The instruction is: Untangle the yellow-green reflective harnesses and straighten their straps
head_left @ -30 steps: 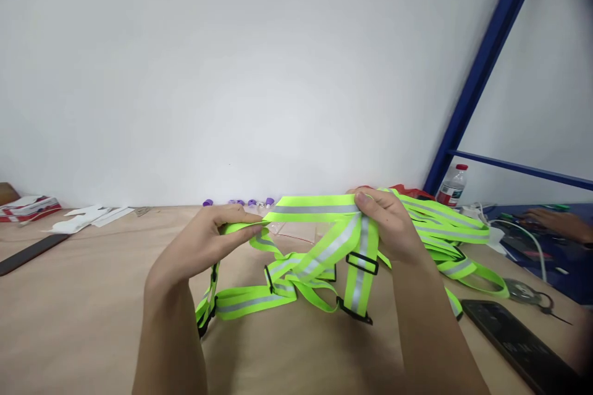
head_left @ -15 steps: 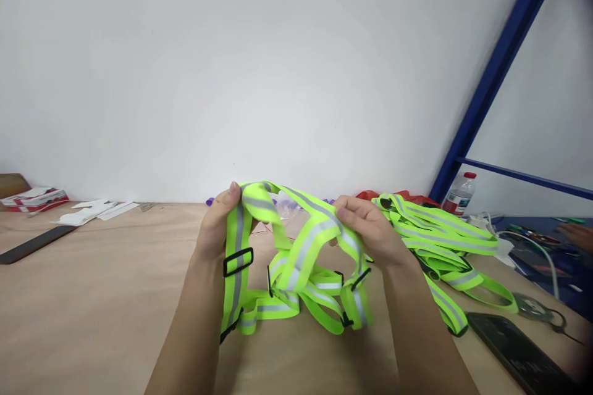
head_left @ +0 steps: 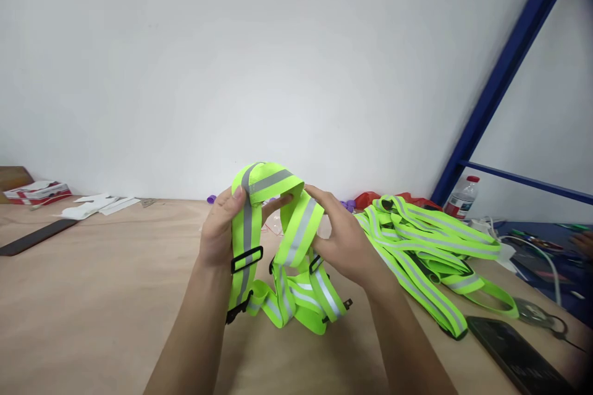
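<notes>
Left hand (head_left: 218, 229) pinches strap (head_left: 247, 222); right hand (head_left: 345, 241) touches it (grip's closure unclear). Seemingly untwisting; next calls for freeing tangle (head_left: 303, 296), six o'clock.

The tabletop (head_left: 115, 308) has a light-brown surface. On its left part lie a long, flat black strip (head_left: 37, 238), thin white paper scraps (head_left: 90, 206) and, farther left, a red-and-white rectangular box (head_left: 37, 192). On the right, a loose heap of fluorescent yellow-green fabric straps with silver stripes (head_left: 445, 231) lies near a black rectangular phone (head_left: 512, 352) and a round grey disc (head_left: 530, 310), with crumpled red material (head_left: 368, 199) behind the heap.
</notes>
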The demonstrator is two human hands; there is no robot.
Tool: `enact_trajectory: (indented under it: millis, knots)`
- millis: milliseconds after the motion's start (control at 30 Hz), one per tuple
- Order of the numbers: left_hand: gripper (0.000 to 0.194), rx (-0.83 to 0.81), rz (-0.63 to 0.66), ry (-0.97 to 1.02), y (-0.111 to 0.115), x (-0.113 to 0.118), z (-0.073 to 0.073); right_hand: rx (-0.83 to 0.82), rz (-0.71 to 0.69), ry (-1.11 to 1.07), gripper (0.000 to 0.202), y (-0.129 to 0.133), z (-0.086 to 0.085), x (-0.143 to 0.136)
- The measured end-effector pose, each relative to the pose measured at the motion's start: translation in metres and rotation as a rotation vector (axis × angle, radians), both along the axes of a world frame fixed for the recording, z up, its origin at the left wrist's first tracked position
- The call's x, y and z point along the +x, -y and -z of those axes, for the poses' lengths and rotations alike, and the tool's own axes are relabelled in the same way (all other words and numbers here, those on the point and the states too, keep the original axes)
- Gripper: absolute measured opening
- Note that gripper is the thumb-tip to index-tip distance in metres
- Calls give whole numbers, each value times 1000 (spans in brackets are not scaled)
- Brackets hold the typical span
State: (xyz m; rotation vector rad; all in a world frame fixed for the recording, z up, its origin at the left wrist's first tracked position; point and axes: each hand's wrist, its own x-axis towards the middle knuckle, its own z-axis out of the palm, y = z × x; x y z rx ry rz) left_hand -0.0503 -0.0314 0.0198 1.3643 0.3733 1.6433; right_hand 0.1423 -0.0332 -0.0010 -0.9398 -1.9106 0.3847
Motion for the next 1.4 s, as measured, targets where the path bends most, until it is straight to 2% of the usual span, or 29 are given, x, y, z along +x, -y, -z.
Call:
enact_trajectory:
  millis: [67, 133, 200, 267, 333, 400, 467, 567, 633, 700, 767, 833, 900, 933, 1033, 1100, 1167, 1233, 1333, 1400]
  knots:
    - [37, 7, 14, -10, 3, -1, -1, 194, 35, -68, 42, 0, 1, -4]
    - [36, 13, 30, 1, 5, -4, -1, 297, 64, -179, 25, -2, 1, -4]
    - [33, 18, 72, 25, 6, -7, -2, 251, 49, -302, 16, -3, 0, -1]
    - [30, 14, 118, 69, 6, -10, -3, 108, -14, -381, 15, -5, -1, 2]
    - [26, 2, 131, 126, 5, -11, -3, -14, -79, -383, 19, -7, 0, 4]
    - [26, -10, 126, 152, 3, -11, -4, -29, -76, -310, 22, -9, 1, 3]
    - [27, -7, 114, 148, 2, -11, -4, 52, 31, -204, 19, -10, 3, -1]
    - [28, -2, 92, 158, 3, -9, -6, 187, 300, -58, 12, -9, 6, -7]
    - [28, 8, 97, 183, 5, -7, -8, 158, 378, -17, 27, -6, 6, -9]
    - [29, 25, 88, 195, 6, -6, -9, 48, 327, -3, 41, -2, 4, -9]
    - [31, 28, 52, 191, 7, -6, -10, -82, 200, 33, 41, 4, -1, -7]
    - [32, 27, 16, 187, 6, -6, -9, -198, 70, 114, 29, 10, -5, -6]
    - [33, 30, -7, 182, 5, -7, -8, -271, -23, 220, 9, 15, -7, -6]
    - [33, 33, -22, 182, 4, -7, -7, -276, -40, 273, 6, 16, -6, -8]
    - [35, 33, -77, 188, 2, -6, -6, -204, 12, 392, 30, 15, 0, -14]
    - [38, 31, -95, 191, 1, -5, -6, -140, 74, 392, 26, 11, 6, -19]
    - [40, 35, -88, 189, 2, -4, -7, -81, 73, 297, 14, 5, 9, -23]
    - [39, 46, -66, 191, 3, -6, -10, -88, -18, 121, 16, -3, 11, -25]
    - [34, 66, -23, 204, 5, -14, -13, -254, -178, -219, 16, -15, 16, -22]
    - [32, 70, -1, 223, 5, -22, -15, -356, -196, -434, 17, -22, 21, -18]
